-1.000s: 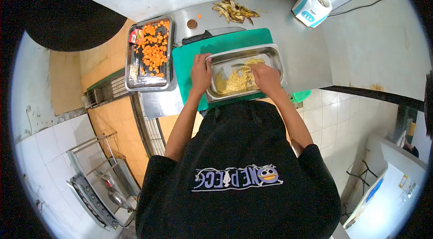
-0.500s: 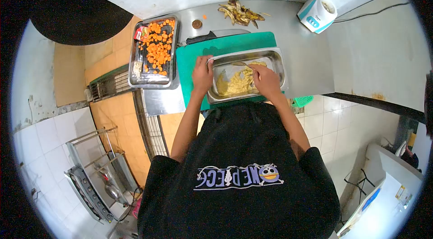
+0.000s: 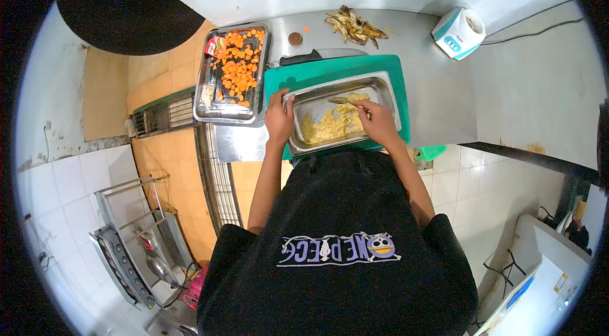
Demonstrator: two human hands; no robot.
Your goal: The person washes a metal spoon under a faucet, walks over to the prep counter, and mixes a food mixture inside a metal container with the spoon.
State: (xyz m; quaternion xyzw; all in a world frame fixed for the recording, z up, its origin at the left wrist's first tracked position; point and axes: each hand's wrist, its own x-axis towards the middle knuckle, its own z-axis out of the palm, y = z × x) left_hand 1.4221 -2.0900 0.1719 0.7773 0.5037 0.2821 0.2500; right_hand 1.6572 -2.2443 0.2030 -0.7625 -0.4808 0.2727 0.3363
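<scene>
A rectangular metal pan [image 3: 387,92] lies slightly tilted on the green cutting board [image 3: 307,74]. Yellow mash [image 3: 331,125] covers part of its bottom. My left hand [image 3: 280,119] grips the pan's left rim, thumb inside and fingers outside. In my right hand [image 3: 379,123] is a metal utensil, a spoon or fork [image 3: 339,100], its head over the mash near the pan's upper middle. The fingers of that hand are closed round the handle.
Left of the board, a metal tray [image 3: 199,104] holds cut carrots [image 3: 240,72] and a red packet [image 3: 216,46]. Behind are a black-handled knife [image 3: 301,58], a brown round object [image 3: 295,38] and dark peels [image 3: 357,27]. A white-and-teal appliance [image 3: 458,34] stands back right.
The whole view has shifted, with the counter now further right. The pan has turned a little on the board. The utensil's head shows more clearly, lifted toward the pan's upper side.
</scene>
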